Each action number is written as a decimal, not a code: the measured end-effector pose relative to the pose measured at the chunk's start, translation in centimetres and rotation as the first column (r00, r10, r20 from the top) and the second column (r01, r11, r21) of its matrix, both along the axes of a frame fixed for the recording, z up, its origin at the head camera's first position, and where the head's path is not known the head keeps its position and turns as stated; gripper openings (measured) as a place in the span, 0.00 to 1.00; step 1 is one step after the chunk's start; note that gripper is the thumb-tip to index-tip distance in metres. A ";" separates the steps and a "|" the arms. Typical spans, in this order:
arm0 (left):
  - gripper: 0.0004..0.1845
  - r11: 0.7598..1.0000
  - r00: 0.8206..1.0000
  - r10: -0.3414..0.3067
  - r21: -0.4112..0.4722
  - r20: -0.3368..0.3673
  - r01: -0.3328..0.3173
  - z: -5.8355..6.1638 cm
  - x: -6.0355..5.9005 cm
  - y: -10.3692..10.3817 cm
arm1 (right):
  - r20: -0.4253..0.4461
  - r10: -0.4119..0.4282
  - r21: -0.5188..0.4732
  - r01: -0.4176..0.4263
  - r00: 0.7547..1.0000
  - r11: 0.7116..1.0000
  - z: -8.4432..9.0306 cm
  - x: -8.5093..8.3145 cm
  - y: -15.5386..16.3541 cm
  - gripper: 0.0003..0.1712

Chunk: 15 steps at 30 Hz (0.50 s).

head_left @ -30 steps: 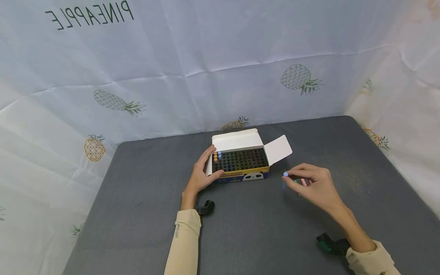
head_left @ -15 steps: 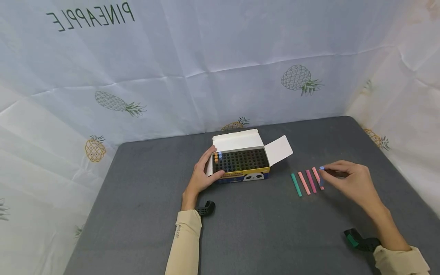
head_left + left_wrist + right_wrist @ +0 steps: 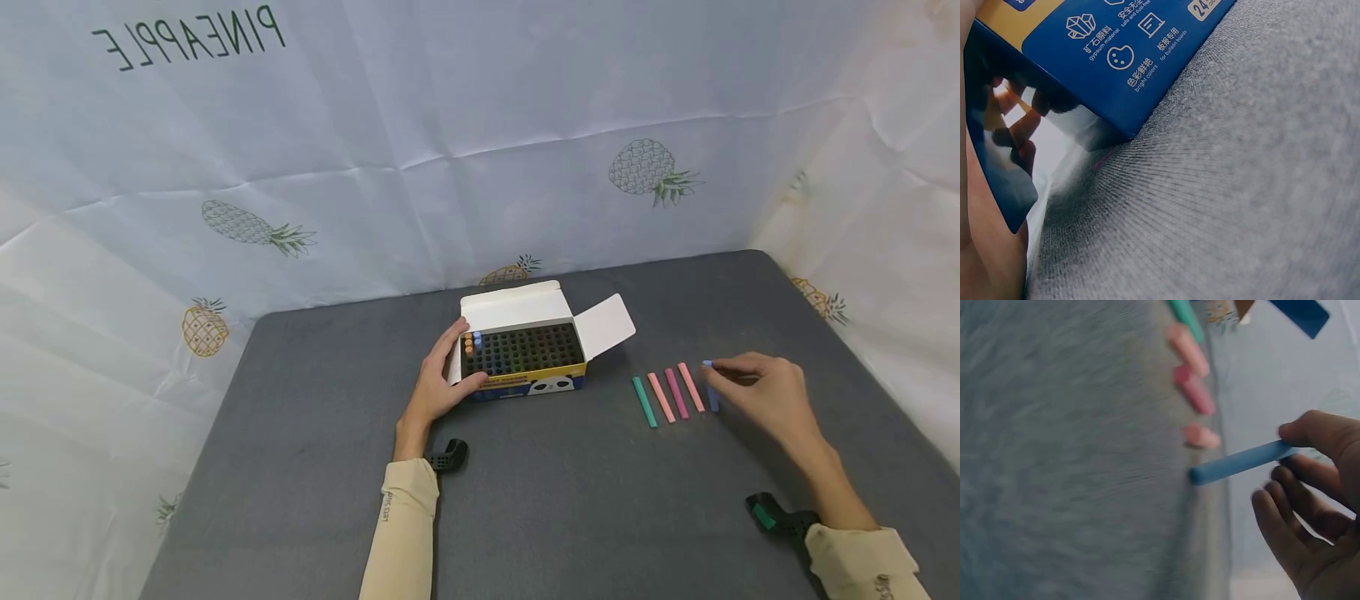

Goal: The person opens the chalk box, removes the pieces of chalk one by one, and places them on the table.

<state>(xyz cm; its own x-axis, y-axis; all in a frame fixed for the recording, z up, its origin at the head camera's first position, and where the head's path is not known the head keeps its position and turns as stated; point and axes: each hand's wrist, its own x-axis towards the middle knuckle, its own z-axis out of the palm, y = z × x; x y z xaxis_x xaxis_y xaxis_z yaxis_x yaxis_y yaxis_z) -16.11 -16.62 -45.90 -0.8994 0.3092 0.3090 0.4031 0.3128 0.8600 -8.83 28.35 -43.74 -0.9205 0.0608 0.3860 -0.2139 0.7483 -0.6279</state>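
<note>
At its left end, the open chalk box (image 3: pixel 517 385) is gripped by my left hand (image 3: pixel 437 383), thumb at the front and fingers round the side. Its black holder has rows of holes, with a few orange and blue chalks at the left corner. My right hand (image 3: pixel 767 398) pinches a blue chalk stick (image 3: pixel 1241 464) by its upper end between thumb and fingertip. The stick's lower end is close over the table. Left of it, in a row, lie a pink chalk (image 3: pixel 692 387), a magenta chalk (image 3: pixel 677 394), another pink chalk (image 3: pixel 662 397) and a green chalk (image 3: pixel 644 402).
The box's white lid (image 3: pixel 517 305) stands raised at the back, and a side flap (image 3: pixel 604 327) sticks out to the right. Grey cloth covers the table (image 3: pixel 555 500). A white curtain (image 3: pixel 450 108) with pineapple prints hangs behind and at the sides.
My right hand has carried the blue chalk to the right, past the row of chalks, then lowered it beside the rightmost pink one. My left hand stays on the box.
</note>
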 end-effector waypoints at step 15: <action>0.43 1.000 1.000 -0.008 0.004 -0.007 0.008 1.3 0.8 0.1 | 0.048 -0.017 0.066 0.014 0.999 0.998 -1.8 -2.7 1.0 0.12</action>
